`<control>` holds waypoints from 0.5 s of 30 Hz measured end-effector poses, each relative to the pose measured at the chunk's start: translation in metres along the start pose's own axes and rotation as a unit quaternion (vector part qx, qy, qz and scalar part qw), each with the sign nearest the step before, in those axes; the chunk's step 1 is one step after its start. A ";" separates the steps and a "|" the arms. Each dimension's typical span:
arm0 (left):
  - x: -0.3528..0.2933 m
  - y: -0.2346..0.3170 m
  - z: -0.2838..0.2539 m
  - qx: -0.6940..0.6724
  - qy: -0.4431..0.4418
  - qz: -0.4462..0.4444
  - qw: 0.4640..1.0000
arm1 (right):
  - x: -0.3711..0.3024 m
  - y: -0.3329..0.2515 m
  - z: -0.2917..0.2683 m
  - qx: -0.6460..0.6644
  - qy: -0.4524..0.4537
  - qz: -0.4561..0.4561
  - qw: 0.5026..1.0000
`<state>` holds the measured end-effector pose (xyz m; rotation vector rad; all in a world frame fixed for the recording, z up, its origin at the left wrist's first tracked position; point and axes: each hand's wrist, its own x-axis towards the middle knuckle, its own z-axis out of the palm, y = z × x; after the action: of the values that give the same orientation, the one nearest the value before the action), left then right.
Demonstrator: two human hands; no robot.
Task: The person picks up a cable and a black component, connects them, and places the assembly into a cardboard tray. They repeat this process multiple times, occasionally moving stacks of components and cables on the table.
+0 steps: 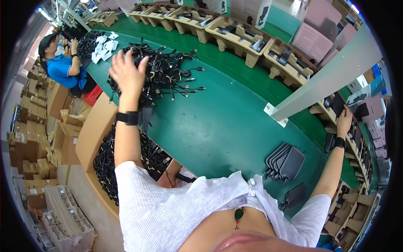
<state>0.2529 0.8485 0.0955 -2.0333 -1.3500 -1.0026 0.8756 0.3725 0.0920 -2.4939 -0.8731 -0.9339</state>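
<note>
- Left hand [127, 73]: fingers spread wide, at the black cable pile [163, 73], table's far left.
- Several cable ends point right, long axes roughly left–right.
- Right hand [344, 122]: beside right-side trays [321, 112]; cannot tell its grip.
- Open tabletop [201, 130] separates pile from dark plates [286, 161], near right.

A pale metal post [325, 77], its foot plate fixed to the green tabletop [201, 132], slants toward the upper right, where pink cartons [312, 41] stand behind. At the tabletop's far left end is a co-worker [63, 70] in a blue shirt and dark cap, beside something red [93, 96], perhaps a stool. White packets [100, 53] lie near. Brown cardboard boxes [32, 136] fill the left side, above a plastic-wrapped stack [67, 216].
</note>
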 end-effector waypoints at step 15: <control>-0.079 0.012 -0.041 -0.214 -0.117 -0.105 0.964 | 0.004 0.001 0.000 -0.037 -0.044 0.013 0.998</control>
<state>0.2330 0.7695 0.0580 -2.4243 -1.6071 -1.2691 0.8786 0.3733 0.0951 -2.6198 -0.8464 -0.8682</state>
